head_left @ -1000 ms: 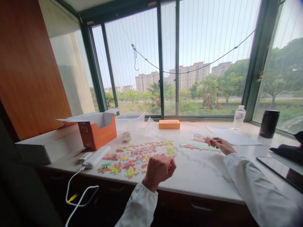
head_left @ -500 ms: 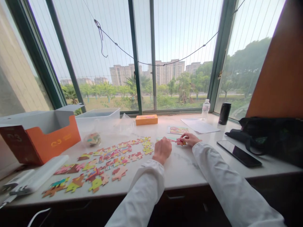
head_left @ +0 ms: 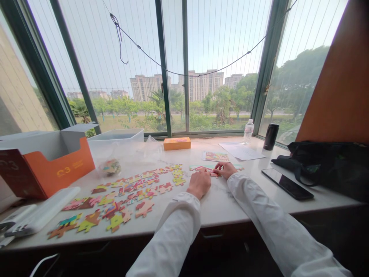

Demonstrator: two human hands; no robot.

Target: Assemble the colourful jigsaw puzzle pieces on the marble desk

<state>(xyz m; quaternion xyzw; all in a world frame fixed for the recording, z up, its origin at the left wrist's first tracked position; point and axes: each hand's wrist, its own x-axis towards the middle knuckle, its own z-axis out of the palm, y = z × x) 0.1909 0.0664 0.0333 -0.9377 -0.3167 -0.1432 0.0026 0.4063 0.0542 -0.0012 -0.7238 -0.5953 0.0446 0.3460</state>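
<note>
My right hand point(head_left: 225, 169) pinches a small red jigsaw piece point(head_left: 214, 174) between its fingers, at the end of a partly joined strip of puzzle pieces point(head_left: 200, 168). My left hand point(head_left: 198, 184) rests on the white marble counter point(head_left: 219, 204) just in front of that strip, its fingers curled and partly hidden. A printed picture card point(head_left: 215, 156) lies beyond both hands. To the left, many loose colourful jigsaw pieces point(head_left: 129, 196) are spread across the marble.
An orange carton point(head_left: 57, 169) and a white power bank point(head_left: 43, 209) stand at the left. Along the window are a plastic tub point(head_left: 115, 135), a small orange box point(head_left: 177, 143), a water bottle point(head_left: 248, 131) and a black flask point(head_left: 270, 136). A phone point(head_left: 287, 184) and a black bag point(head_left: 323, 163) lie right.
My head has turned right, shifting the whole scene left. My left hand has moved forward to the strip, and my right hand has brought the red piece against the strip's end.
</note>
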